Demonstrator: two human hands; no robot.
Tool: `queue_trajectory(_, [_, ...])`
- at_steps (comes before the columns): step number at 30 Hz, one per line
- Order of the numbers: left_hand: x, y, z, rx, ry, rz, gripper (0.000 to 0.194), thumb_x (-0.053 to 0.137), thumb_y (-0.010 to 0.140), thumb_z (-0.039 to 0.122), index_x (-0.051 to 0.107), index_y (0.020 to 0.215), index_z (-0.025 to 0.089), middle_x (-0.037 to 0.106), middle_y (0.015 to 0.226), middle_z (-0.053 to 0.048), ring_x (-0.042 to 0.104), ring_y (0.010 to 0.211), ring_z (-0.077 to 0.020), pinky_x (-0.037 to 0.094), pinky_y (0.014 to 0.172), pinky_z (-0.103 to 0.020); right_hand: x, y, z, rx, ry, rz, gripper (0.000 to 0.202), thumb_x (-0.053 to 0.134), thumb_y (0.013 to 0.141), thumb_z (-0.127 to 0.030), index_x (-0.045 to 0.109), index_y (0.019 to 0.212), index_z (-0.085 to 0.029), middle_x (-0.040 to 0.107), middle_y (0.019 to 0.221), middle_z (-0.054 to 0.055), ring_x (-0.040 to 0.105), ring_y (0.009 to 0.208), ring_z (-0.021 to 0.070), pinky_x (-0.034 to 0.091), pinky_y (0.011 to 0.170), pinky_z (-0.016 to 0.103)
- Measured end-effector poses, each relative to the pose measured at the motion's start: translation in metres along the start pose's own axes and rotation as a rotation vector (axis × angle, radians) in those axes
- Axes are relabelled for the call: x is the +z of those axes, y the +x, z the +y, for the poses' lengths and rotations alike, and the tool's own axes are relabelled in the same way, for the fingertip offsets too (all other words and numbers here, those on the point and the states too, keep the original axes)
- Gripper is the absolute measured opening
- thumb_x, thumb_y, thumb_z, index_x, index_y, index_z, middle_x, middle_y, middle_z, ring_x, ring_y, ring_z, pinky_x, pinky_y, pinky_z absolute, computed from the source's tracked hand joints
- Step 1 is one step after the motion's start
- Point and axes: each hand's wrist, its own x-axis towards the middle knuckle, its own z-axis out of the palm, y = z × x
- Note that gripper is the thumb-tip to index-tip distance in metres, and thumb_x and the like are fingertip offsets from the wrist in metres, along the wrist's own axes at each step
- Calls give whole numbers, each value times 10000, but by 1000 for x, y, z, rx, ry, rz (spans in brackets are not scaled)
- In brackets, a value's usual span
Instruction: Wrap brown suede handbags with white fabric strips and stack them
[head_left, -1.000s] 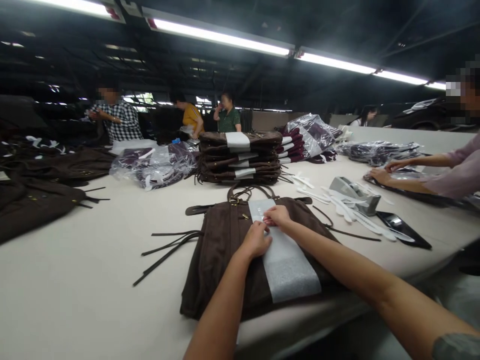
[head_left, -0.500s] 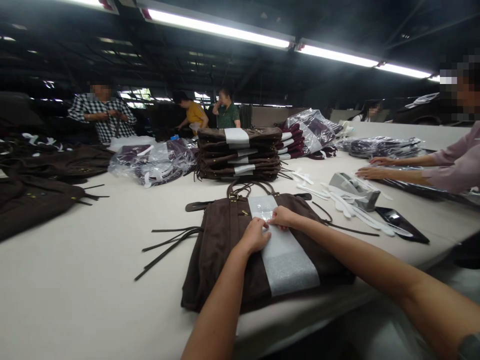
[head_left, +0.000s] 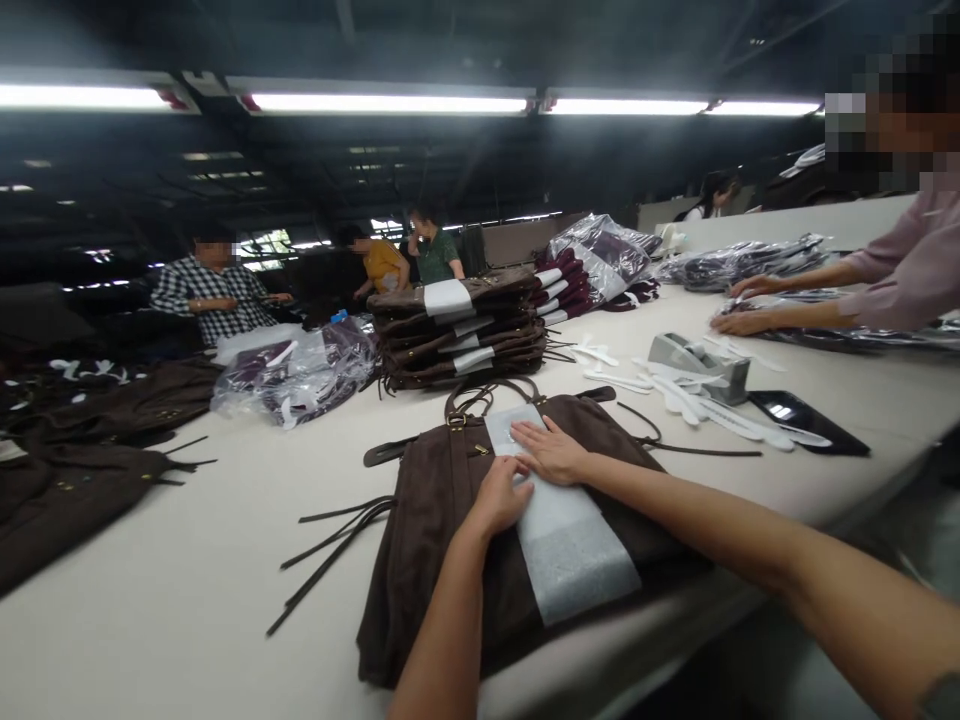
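A dark brown handbag (head_left: 435, 520) lies flat before me, its handles pointing away and thin straps trailing out at both sides. Around its middle runs a white foam strip (head_left: 574, 550), with a shiny patch like clear tape near the top. My right hand (head_left: 555, 452) rests flat on this strip, fingers stretched out. Just left of it, my left hand (head_left: 502, 492) has its fingers bent and closed at the strip, close to the right fingertips. What lies under the left fingertips is partly hidden.
Behind the bag stands a stack of banded brown bags (head_left: 457, 335). A grey tape dispenser (head_left: 697, 368), white strips (head_left: 686, 400) and a black tablet-like device (head_left: 810, 420) lie at right. A co-worker's hands (head_left: 750, 305) touch plastic-wrapped goods. More brown bags (head_left: 82, 490) lie left.
My right hand has gone from a pinch at the strip to lying flat on it. My left hand stays bent at the strip. The camera view has tilted.
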Motion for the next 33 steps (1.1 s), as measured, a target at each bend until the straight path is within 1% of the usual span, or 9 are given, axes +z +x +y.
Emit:
queue_trajectory(5, [-3,-3,0,2,-17,-3,41,626,782,123,625,744,137,624,1096,-115,610,1042,-188,488,918,-297,-12,-26,-27,59,53,-93,600,298,990,-379,291,1514,-88,188,1571,152,136,1468,292,75,1175,566])
queue_trajectory(7, [-4,-6,3,8,-15,13,96,633,791,145,623,696,139,620,1129,-118,618,1056,-184,494,920,-284,-20,-53,-41,19,108,-174,616,299,989,-393,285,1514,-71,197,1563,174,152,1464,298,106,1172,567])
queue_trajectory(10, [-9,-17,10,8,10,106,71,600,811,151,667,834,154,597,1177,-109,611,1085,-185,503,938,-307,-35,-106,-59,-54,209,-218,638,286,995,-463,322,1501,-77,248,1546,180,211,1450,293,159,1172,548])
queue_trajectory(14, [-21,-50,8,-38,178,386,187,524,845,150,656,979,152,514,1272,-136,506,1232,-249,407,1079,-427,-47,-176,-72,-61,349,-74,563,387,982,-489,472,1435,-167,427,1470,126,376,1383,276,236,1172,504])
queue_trajectory(18, [-30,-95,-3,-238,714,675,305,495,889,224,621,1121,71,429,1344,-220,384,1317,-348,367,1090,-485,-49,-216,-50,-1,458,240,354,440,982,-446,715,1142,-289,644,1263,29,576,1209,224,366,1131,432])
queue_trajectory(22, [-31,-116,6,-534,1002,508,486,420,946,346,511,1298,24,519,1217,-258,531,1135,-379,437,947,-494,-49,-214,2,190,364,573,354,519,928,-457,708,1154,-260,573,1358,47,468,1317,281,351,1135,491])
queue_trajectory(25, [-34,-114,25,-720,999,314,533,354,968,387,432,1390,71,602,1006,-200,621,944,-341,465,818,-443,-41,-207,26,289,442,454,478,520,896,-520,655,1245,-224,526,1405,74,487,1299,300,394,1104,493])
queue_trajectory(28, [-38,-122,34,-752,988,228,541,312,979,384,389,1425,87,613,977,-189,635,932,-337,462,799,-426,-28,-222,18,332,534,356,497,494,913,-519,628,1280,-212,575,1354,75,548,1241,280,431,1083,456])
queue_trajectory(33, [-39,-176,22,-684,879,248,549,300,966,376,391,1430,97,637,968,-175,660,866,-327,496,768,-438,-4,-274,-14,328,509,426,447,559,894,-511,639,1265,-277,609,1312,50,582,1200,281,467,1055,450])
